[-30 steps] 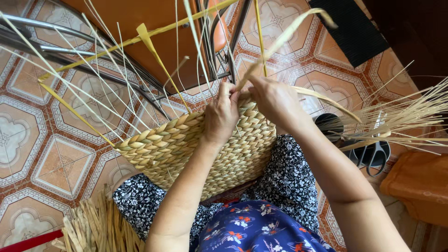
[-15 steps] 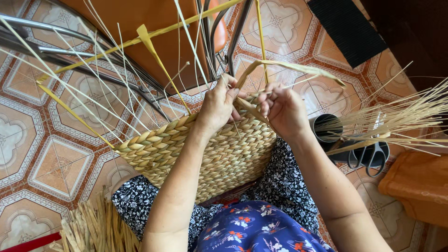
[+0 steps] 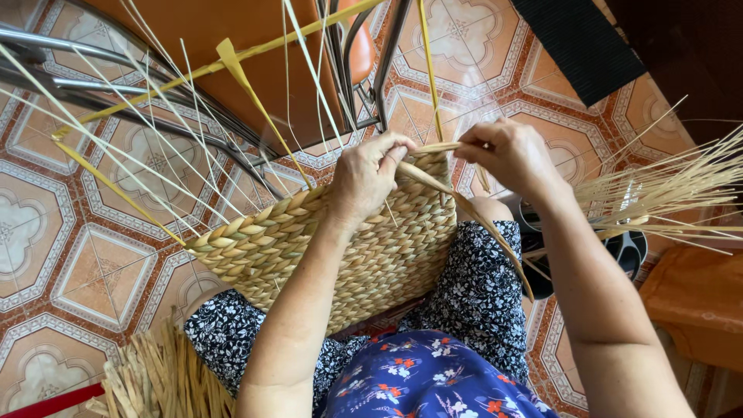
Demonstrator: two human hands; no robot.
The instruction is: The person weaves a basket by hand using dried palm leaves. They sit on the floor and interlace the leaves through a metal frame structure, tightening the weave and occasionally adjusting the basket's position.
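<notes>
On the far left, thin stakes (image 3: 116,147) fan up from the basket (image 3: 340,240), which lies across the person's lap over the tiled floor (image 3: 46,224). A bundle of dry straw (image 3: 162,379) sits low at the left, beside the knee. At the basket's upper edge the left hand (image 3: 368,174) has its grip pressed together, pinching the rim where a flat strand (image 3: 464,209) starts. That strand runs over the woven wall and trails down to the right past the knee. The right hand (image 3: 511,155) is just beside the left, its grip closed on the strand's upper end near the rim. Farther right, loose reeds (image 3: 665,193) spread out above a dark sandal (image 3: 635,248). The likely trouble is slack: if the left pinch eases, the newest row could loosen and leave a gap. A hard tug from the right hand could crease or snap the dry strand. The long trailing tail could also catch on the knee or the loose reeds.
</notes>
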